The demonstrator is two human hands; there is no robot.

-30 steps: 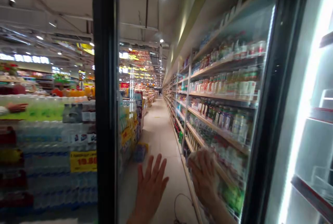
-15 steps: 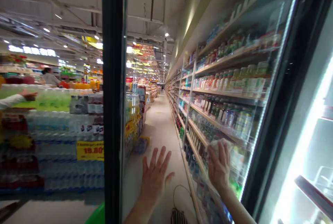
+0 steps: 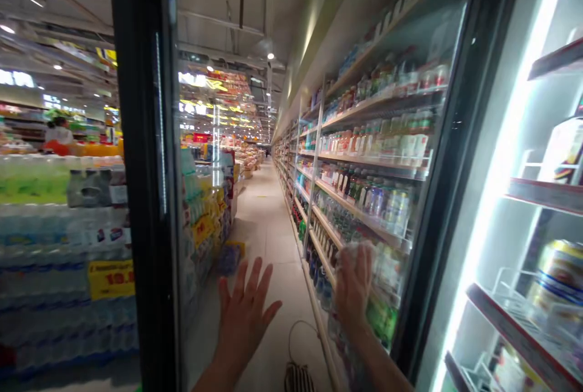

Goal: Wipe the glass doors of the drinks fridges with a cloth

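A glass door [image 3: 255, 209] of a lit drinks fridge stands in front of me, edged by a black frame [image 3: 142, 167]. My left hand [image 3: 246, 310] is spread against the glass, palm forward, holding nothing. To its right, my right hand [image 3: 351, 295] presses a whitish crumpled cloth [image 3: 359, 250] to the pane. Its fingers are slightly blurred and lie over the cloth. Shelves of bottles and cans [image 3: 364, 197] show in the glass behind that hand.
On the right are the fridge's inner shelves [image 3: 546, 194], with a can [image 3: 558, 276] on one. Stacked bottle packs [image 3: 64, 234] with a yellow price sign [image 3: 112, 279] stand at left. Through the glass, an aisle [image 3: 262, 197] runs away. A person [image 3: 59, 130] is far back at left.
The view has turned right, so the door frame and both hands sit further left and more fridge shelves show. Another person's arm at the far left has left the view. The cloth remains under my right hand.
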